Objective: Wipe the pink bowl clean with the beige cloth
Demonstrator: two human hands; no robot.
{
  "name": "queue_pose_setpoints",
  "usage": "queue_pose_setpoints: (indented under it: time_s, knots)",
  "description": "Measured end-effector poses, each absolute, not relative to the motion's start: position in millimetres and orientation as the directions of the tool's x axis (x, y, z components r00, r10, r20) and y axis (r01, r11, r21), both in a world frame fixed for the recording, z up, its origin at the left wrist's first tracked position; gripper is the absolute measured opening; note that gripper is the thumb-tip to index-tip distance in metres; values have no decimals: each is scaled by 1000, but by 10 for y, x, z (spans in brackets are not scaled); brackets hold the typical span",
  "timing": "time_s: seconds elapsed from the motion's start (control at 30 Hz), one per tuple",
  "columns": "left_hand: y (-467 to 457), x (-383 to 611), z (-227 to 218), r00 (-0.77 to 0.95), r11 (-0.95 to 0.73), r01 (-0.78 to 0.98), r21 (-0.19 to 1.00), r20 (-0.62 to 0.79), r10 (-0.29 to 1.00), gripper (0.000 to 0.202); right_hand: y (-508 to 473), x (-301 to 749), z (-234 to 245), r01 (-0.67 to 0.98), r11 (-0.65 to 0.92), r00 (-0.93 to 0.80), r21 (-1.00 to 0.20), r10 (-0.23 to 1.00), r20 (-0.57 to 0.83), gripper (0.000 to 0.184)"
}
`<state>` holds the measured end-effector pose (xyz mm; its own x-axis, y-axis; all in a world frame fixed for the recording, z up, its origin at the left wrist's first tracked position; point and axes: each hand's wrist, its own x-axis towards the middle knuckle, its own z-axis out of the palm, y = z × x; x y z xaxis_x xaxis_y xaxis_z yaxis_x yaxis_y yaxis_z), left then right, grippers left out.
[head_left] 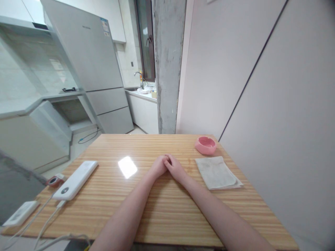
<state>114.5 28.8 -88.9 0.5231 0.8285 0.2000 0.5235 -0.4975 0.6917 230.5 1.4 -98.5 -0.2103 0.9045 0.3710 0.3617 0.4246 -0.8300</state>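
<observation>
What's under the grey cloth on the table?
The grey cloth lies on the wooden table, with striped wood showing around its edges. It looks flat, but it covers the spot beneath, so I can't see whether anything is hidden there.

Fridge lettering (86, 27) — illegible, door label (104, 25) — unreadable

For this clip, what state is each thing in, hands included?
Left hand: clasped with right hand
Right hand: clasped with left, fingers partly hidden
Cloth: folded, flat on table
Pink dish: upright
Power bank: lying flat, cable plugged in
Fridge: doors shut
Tap: no running water visible
Window: unclear whether fully shut
</observation>
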Motion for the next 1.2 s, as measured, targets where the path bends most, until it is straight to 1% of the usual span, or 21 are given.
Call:
queue_pose_setpoints:
  time_s: [0.07, 0.13, 0.2, 0.23, 0.27, 0.3, 0.37, 0.4, 0.43, 0.47, 0.5, 0.57, 0.73, 0.8, 0.87, 0.93, 1.03, 1.07, 1.1, 1.13, 1.2]
  knots:
    - [281, 1152, -889, 523, -491, 530, 691, 190, 831, 23, 5, 2298, -982, 378, 435, -220, -817, 900, 378, 37]
    - [274, 1157, -885, 514, -491, 539, 685, 195, 835, 21, 4, 2325, -945, 435, 479, -253, -763, 878, 407, 38]
    - [271, 1151, -873, 487, -484, 569, 664, 202, 850, 17, 21, 2418, -868, 563, 522, -240, -640, 845, 478, 39]
    - [270, 1144, -864, 464, -475, 595, 649, 206, 862, 16, 37, 2495, -821, 652, 509, -199, -562, 830, 522, 40]
    - [269, 1134, -853, 433, -461, 621, 634, 213, 876, 16, 56, 2590, -773, 746, 455, -129, -487, 815, 565, 41]
    - [268, 1123, -842, 398, -445, 640, 626, 225, 889, 16, 77, 2699, -730, 829, 358, -39, -430, 804, 594, 42]
    - [265, 1104, -825, 342, -428, 637, 641, 263, 902, 11, 116, 2934, -674, 931, 111, 123, -349, 803, 583, 47]
    - [263, 1097, -820, 329, -430, 618, 658, 281, 902, 5, 133, 3045, -665, 947, -10, 194, -321, 815, 546, 52]
    - [261, 1092, -818, 324, -433, 597, 675, 291, 900, 5, 148, 3144, -667, 946, -117, 260, -301, 829, 495, 58]
    - [260, 1089, -819, 328, -436, 580, 688, 294, 898, 11, 162, 3230, -678, 936, -199, 316, -291, 838, 444, 61]
    - [259, 1087, -823, 335, -438, 568, 697, 291, 896, 17, 177, 3300, -694, 926, -249, 351, -284, 846, 402, 62]
    - [259, 1084, -833, 340, -435, 557, 707, 284, 896, 24, 211, 3409, -728, 918, -273, 370, -289, 852, 371, 55]
    - [262, 1075, -846, 333, -431, 545, 719, 286, 898, 29, 320, 3634, -791, 913, -207, 356, -351, 824, 441, 23]
    - [259, 1081, -845, 343, -436, 557, 707, 282, 896, 27, 356, 3683, -805, 911, -155, 334, -382, 821, 463, 15]
    - [255, 1092, -834, 349, -456, 577, 678, 300, 888, 27, 373, 3649, -803, 906, -61, 279, -420, 831, 481, 12]
    - [249, 1102, -808, 355, -517, 592, 618, 375, 856, 29, 363, 3509, -781, 886, 82, 181, -456, 844, 505, 9]
    - [242, 1090, -737, 352, -609, 627, 486, 521, 778, 43, 285, 3154, -734, 812, 359, -65, -461, 840, 539, 3]
    - [240, 1076, -708, 354, -624, 643, 443, 550, 756, 48, 245, 3028, -720, 775, 436, -147, -457, 828, 541, 4]
    - [239, 1060, -679, 373, -642, 653, 401, 567, 734, 49, 203, 2913, -710, 741, 493, -206, -457, 813, 544, 7]
    - [238, 1041, -651, 412, -670, 650, 360, 574, 708, 44, 161, 2815, -701, 710, 539, -259, -455, 799, 543, 10]
    - [238, 999, -602, 513, -738, 607, 295, 564, 647, 24, 90, 2689, -684, 660, 600, -328, -452, 772, 545, 13]
